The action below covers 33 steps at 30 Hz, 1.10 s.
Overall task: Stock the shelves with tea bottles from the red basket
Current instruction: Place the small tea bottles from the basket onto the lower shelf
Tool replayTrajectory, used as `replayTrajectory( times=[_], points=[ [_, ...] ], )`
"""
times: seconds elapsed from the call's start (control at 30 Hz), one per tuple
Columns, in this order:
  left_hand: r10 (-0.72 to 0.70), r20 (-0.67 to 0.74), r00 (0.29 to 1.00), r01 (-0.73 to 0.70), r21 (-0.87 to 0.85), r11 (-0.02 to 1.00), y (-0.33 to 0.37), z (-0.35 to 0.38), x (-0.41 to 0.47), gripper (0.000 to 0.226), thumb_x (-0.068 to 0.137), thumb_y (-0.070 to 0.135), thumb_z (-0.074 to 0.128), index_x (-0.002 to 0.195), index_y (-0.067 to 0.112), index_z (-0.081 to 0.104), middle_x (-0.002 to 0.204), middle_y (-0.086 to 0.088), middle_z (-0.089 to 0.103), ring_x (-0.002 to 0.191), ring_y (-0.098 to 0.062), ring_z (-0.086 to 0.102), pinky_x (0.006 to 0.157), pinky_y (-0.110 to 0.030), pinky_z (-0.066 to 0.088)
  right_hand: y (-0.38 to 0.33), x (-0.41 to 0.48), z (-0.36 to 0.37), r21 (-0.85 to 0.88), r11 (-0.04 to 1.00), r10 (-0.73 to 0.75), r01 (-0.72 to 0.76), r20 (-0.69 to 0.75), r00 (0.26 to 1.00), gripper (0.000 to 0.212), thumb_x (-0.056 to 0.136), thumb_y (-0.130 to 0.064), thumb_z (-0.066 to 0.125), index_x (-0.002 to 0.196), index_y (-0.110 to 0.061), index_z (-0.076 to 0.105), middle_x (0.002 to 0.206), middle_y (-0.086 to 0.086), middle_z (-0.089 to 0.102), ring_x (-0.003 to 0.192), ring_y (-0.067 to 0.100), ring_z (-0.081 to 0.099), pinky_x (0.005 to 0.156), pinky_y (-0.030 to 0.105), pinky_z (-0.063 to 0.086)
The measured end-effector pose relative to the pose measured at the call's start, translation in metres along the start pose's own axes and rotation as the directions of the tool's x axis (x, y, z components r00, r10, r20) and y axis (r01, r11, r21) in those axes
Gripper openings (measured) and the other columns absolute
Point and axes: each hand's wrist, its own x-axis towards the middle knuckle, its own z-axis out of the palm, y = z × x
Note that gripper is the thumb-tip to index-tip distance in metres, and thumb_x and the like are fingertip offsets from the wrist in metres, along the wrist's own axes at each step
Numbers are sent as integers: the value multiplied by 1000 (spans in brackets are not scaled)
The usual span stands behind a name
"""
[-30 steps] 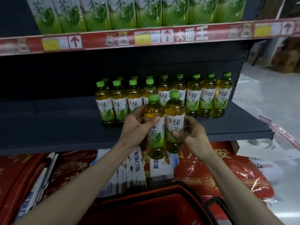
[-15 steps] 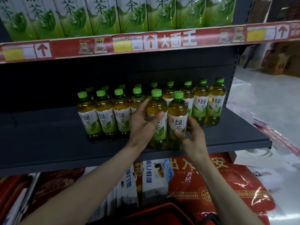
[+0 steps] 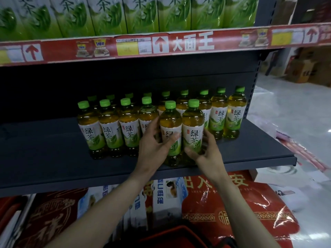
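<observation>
— On the dark shelf point(image 3: 53, 158), what stands?
— Rows of green-capped tea bottles point(image 3: 111, 129). Below it the red basket point(image 3: 166, 233) shows its rim.
— And in front?
— Two upright, touching. The left hand point(image 3: 154, 149) wraps the left bottle point(image 3: 170, 129); the right hand point(image 3: 208, 153) clasps the right bottle point(image 3: 193, 133).

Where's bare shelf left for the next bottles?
Widest bare patch: the shelf left of the leftmost bottle. A smaller one lies in front of the rightmost bottle, up to the shelf's end. Crowded in the middle: left hand grips the left front bottle, right hand the right front bottle.
</observation>
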Motion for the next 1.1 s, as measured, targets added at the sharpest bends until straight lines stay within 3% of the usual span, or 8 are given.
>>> replayTrajectory(
  times=[0.17,0.43,0.67,0.87,0.97,1.1],
  points=[
    [-233,-81,969,247,310,918,-27,-2,-28,69,71,43,94,128,30,56,120,8,60,103,-2,59,77,-17,48,7,-8,2,-213,976,21,-37,-76,997,65,84,-18,86,137,-18,49,114,-10,62,109,9,61,92,23,49],
    [-253,-188,949,307,373,876,-52,6,-31,55,72,50,91,114,20,72,89,5,65,83,-6,63,70,-20,50,12,-1,3,-286,956,39,-65,-96,995,58,86,-19,84,136,-14,57,119,0,71,112,15,65,91,24,49],
    [-219,-306,926,324,352,878,-60,19,-19,51,77,46,89,117,17,74,75,3,65,73,-12,64,71,-33,55,17,26,6,-361,930,43,-65,-69,997,60,84,-26,85,136,-13,58,130,8,69,124,27,63,99,31,48],
    [-234,-415,879,419,440,794,-63,31,-11,58,79,64,80,127,31,72,77,26,52,90,-10,62,87,-36,53,28,34,11,-394,917,25,-59,-91,996,63,84,-44,82,140,-30,57,131,0,70,123,26,64,99,44,55],
    [-216,-426,879,416,460,785,-64,34,-15,57,79,68,77,127,35,72,74,27,51,91,-12,66,88,-40,56,32,29,11,-435,900,-46,-3,-102,994,63,85,-45,80,141,-26,59,134,0,66,123,23,62,99,39,54],
    [-190,-411,892,396,505,767,-60,35,-16,52,83,66,74,127,37,72,70,24,52,85,-11,63,83,-34,54,33,29,10,-460,887,-10,-42,-108,994,60,84,-38,81,138,-19,61,132,3,67,121,26,64,98,41,55]
  ],
)
